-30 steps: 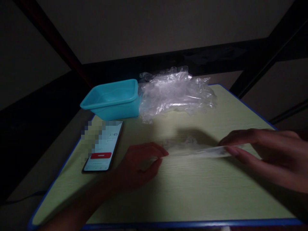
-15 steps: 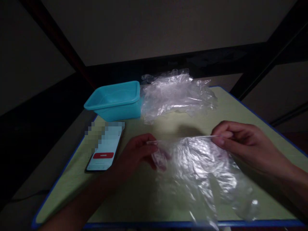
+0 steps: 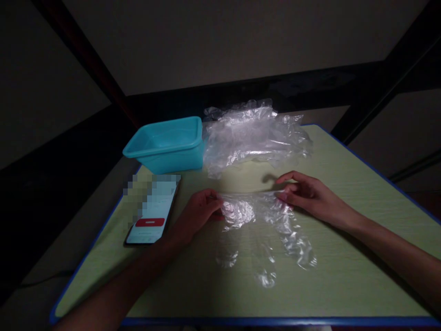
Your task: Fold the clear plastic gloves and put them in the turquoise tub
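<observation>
A clear disposable plastic glove (image 3: pixel 241 214) is stretched between my hands low over the table, its finger parts pointing toward me. My left hand (image 3: pixel 203 209) pinches the left end of its cuff edge between thumb and fingers. At the right end, my right hand (image 3: pixel 306 195) grips the cuff with the thumb and a bent finger, while the index finger is raised off it. Farther back lies a crumpled pile of similar clear plastic gloves (image 3: pixel 251 135), several layers thick.
A turquoise plastic basin (image 3: pixel 168 158) stands at the back left, beside the pile. Near my left forearm lies a phone (image 3: pixel 151 223) with its screen lit. The pale table (image 3: pixel 351 184) has a blue edge; a wall rises behind it.
The glove has come down toward the table and lies flatter, its finger parts now apart. My right hand has moved left, closer to my left hand, and its index finger has lifted.
</observation>
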### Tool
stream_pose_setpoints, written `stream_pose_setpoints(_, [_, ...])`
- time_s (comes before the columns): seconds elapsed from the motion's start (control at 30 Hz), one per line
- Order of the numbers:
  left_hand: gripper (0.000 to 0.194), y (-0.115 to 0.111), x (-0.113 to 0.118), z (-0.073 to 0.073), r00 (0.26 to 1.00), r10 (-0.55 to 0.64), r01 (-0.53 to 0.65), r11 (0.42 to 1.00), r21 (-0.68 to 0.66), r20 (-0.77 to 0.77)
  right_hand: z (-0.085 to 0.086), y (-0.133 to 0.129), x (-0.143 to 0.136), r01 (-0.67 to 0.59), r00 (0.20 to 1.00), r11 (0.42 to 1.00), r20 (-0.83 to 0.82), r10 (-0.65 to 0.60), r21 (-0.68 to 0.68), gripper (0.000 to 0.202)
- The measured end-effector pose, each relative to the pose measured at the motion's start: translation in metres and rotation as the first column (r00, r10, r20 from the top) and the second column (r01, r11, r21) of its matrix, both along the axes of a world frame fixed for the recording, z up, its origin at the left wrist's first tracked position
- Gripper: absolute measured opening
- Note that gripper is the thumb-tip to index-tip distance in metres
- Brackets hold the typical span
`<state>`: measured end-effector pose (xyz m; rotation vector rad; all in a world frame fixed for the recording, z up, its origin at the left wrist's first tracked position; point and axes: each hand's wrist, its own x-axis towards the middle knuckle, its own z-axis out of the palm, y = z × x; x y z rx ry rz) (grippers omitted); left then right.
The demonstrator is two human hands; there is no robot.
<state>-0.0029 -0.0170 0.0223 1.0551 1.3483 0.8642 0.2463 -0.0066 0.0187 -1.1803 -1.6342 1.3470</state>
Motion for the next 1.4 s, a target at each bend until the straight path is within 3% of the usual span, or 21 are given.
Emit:
stream_pose_setpoints(0.53, [0.019, -0.004, 0.005, 0.009, 1.0, 0.013, -0.014, 0.999, -0.034, -0.027, -0.004, 0.004, 0.005, -0.135, 0.991, 0.99, 0.004, 0.135, 0.05, 0.019])
stream_pose_setpoints(0.87, [0.032, -0.005, 0.004, 0.004, 0.999, -0.041, 0.041, 0.999, 0.026, 0.01, 0.0, 0.005, 0.014, -0.341, 0.94, 0.938, 0.051, 0.338, 0.058, 0.011])
stream_pose_setpoints(1.07, [0.033, -0.004, 0.002, -0.006, 0.99, -0.138, 0.136, 0.986, 0.098, 0.008, 0.006, 0.004, 0.011, -0.32, 0.943, 0.946, 0.106, 0.314, 0.045, 0.023])
stream_pose_setpoints(1.4, [0.035, -0.004, 0.003, -0.003, 0.992, -0.12, 0.117, 0.991, 0.07, 0.047, 0.001, 0.006, 0.012, -0.311, 0.94, 0.949, 0.157, 0.302, 0.04, 0.021])
